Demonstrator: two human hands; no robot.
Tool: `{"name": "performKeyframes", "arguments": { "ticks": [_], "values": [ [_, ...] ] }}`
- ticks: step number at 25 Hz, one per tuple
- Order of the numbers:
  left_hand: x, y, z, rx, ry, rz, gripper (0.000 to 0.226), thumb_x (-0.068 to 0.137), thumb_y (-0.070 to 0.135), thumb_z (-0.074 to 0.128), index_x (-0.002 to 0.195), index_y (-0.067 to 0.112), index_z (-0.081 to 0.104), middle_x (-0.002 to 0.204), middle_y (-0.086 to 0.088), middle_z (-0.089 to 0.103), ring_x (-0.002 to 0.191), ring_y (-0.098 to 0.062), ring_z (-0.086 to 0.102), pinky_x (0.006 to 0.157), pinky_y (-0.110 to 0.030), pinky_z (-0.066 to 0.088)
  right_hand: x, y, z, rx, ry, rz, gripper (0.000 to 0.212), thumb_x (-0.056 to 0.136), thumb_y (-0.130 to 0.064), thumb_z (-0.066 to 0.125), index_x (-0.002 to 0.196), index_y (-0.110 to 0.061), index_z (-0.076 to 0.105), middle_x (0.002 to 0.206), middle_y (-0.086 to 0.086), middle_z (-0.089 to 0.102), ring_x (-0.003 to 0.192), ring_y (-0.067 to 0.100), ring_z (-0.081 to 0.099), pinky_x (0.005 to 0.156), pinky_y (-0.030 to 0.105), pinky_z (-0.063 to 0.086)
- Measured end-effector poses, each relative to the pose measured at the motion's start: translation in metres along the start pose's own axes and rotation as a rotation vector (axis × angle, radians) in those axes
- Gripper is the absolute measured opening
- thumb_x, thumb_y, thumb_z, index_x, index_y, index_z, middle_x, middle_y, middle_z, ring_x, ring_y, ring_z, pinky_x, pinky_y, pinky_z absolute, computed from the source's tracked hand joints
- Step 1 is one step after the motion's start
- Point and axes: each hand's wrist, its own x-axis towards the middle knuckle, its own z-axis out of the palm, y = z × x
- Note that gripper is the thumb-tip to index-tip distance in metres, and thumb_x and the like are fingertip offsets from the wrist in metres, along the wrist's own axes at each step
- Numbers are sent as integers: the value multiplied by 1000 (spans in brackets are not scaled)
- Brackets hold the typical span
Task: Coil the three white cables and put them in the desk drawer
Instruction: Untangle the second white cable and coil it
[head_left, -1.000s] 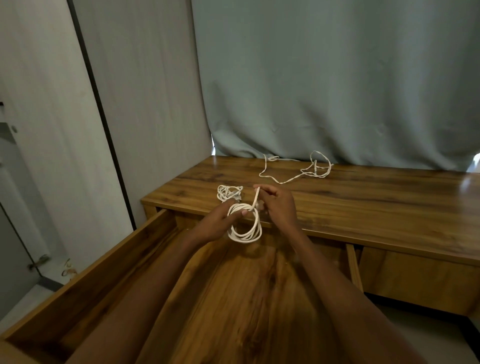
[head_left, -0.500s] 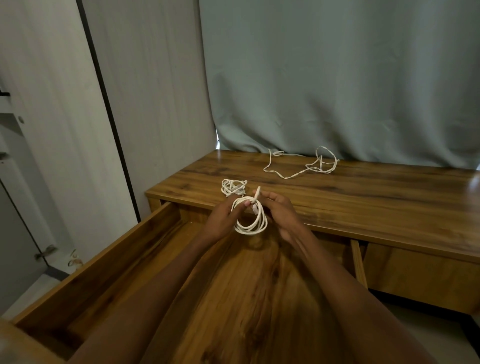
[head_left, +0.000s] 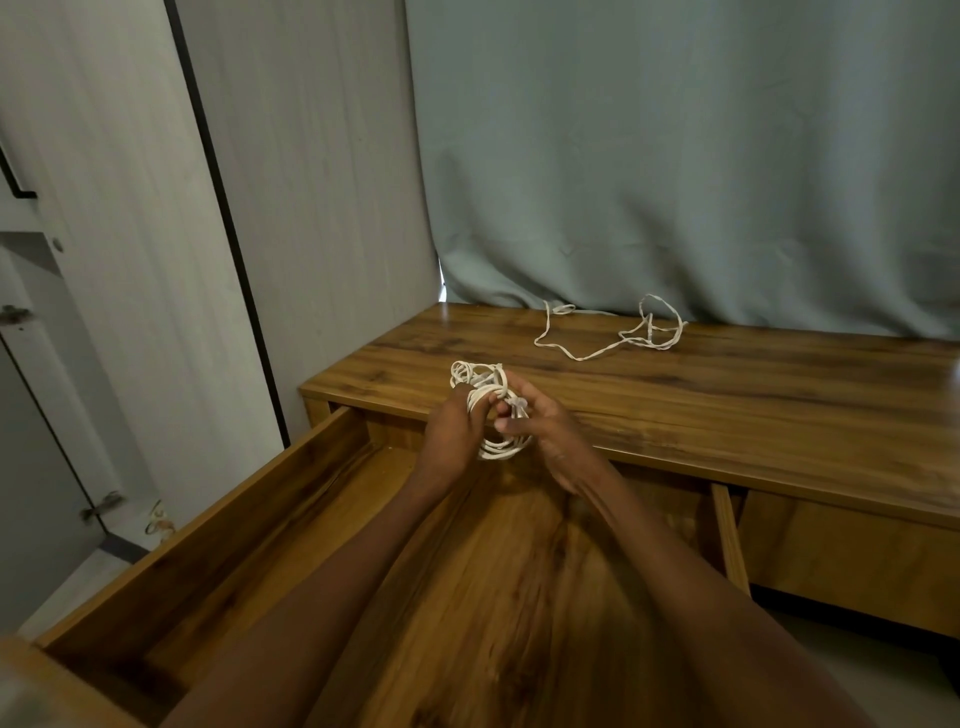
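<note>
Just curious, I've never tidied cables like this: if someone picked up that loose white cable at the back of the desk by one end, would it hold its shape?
Probably not. The loose cable lies in thin, wandering loops on the desk, so it looks floppy and would likely trail and untangle. It also seems light, and might snag where its loops cross.

The hands (head_left: 498, 431) hide part of the coiled cable (head_left: 501, 447); the drawer (head_left: 218, 525) runs off the bottom edge.

A coiled white cable (head_left: 501, 441) is held by the left hand (head_left: 451, 434) and pinched by the right hand (head_left: 545, 428) over the open drawer (head_left: 249, 519). A small cable bundle (head_left: 470, 373) and a loose cable (head_left: 613, 332) are seen on the desk (head_left: 753, 395).
</note>
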Motion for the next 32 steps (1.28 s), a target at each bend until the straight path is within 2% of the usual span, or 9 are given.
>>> {"name": "performKeyframes", "arguments": {
  "ticks": [3, 6, 8, 10, 13, 19, 24, 28, 32],
  "values": [
    [-3, -4, 4, 18, -24, -2, 30, 103, 29, 52, 122, 8, 62, 103, -7, 73, 88, -17, 67, 61, -8, 39, -2, 12, -4, -713, 193, -196, 36, 96, -42, 62, 130, -32, 66, 110, -8, 76, 101, 10, 70, 89, 41, 57],
    [-5, -9, 10, 46, -62, -43, 31, 103, 32, 49, 122, 11, 61, 108, -6, 73, 95, -19, 68, 69, -17, 41, -8, 16, -13, -1293, 366, -374, 39, 97, -57, 49, 115, -32, 72, 112, -9, 72, 91, 17, 71, 68, 36, 56],
    [-3, -11, 11, 74, -79, -84, 32, 103, 33, 49, 120, 10, 63, 111, -10, 72, 100, -24, 68, 72, -22, 41, -9, 16, -14, -1411, 432, -520, 43, 98, -56, 43, 103, -27, 74, 106, -9, 72, 80, 18, 71, 56, 33, 51],
    [-1, -13, 10, 88, -82, -93, 35, 103, 35, 49, 122, 9, 63, 114, -12, 72, 103, -27, 67, 74, -24, 41, -10, 12, -7, -1338, 510, -558, 42, 100, -52, 40, 96, -22, 69, 90, -5, 70, 67, 21, 68, 51, 34, 49],
    [3, -12, 8, 60, -120, -59, 40, 103, 38, 49, 127, 9, 62, 114, -12, 72, 104, -28, 67, 78, -28, 46, -9, 4, 1, -1087, 603, -420, 36, 105, -48, 38, 98, -20, 61, 72, -6, 65, 61, 18, 62, 54, 32, 43],
    [-9, 1, 8, -59, -206, 153, 31, 102, 35, 53, 122, 14, 62, 109, 3, 70, 98, -8, 65, 83, -30, 53, -6, -14, -9, -391, 766, -213, 39, 106, -48, 40, 94, -19, 63, 69, 5, 69, 59, 24, 69, 53, 37, 57],
    [-12, 9, 2, -94, -234, 240, 26, 98, 29, 61, 122, 19, 56, 108, 10, 68, 97, 2, 65, 83, -16, 51, -7, -25, -17, 94, 631, 131, 32, 108, -34, 44, 104, -8, 61, 61, 6, 65, 40, 13, 59, 38, 21, 44],
    [-16, 8, -2, -98, -214, 307, 24, 98, 24, 61, 122, 22, 58, 106, 13, 67, 97, 3, 64, 83, -15, 50, -4, -22, -17, 192, 521, 351, 29, 106, -26, 49, 94, -8, 66, 56, 0, 65, 39, 6, 55, 38, 17, 45],
    [-18, 8, -3, -86, -200, 397, 35, 97, 22, 64, 131, 25, 59, 122, 17, 60, 114, 5, 56, 97, -15, 43, 0, -14, -15, 203, 478, 409, 27, 103, -21, 55, 106, 0, 70, 60, 2, 67, 43, 10, 59, 45, 21, 51]
  ]
}}
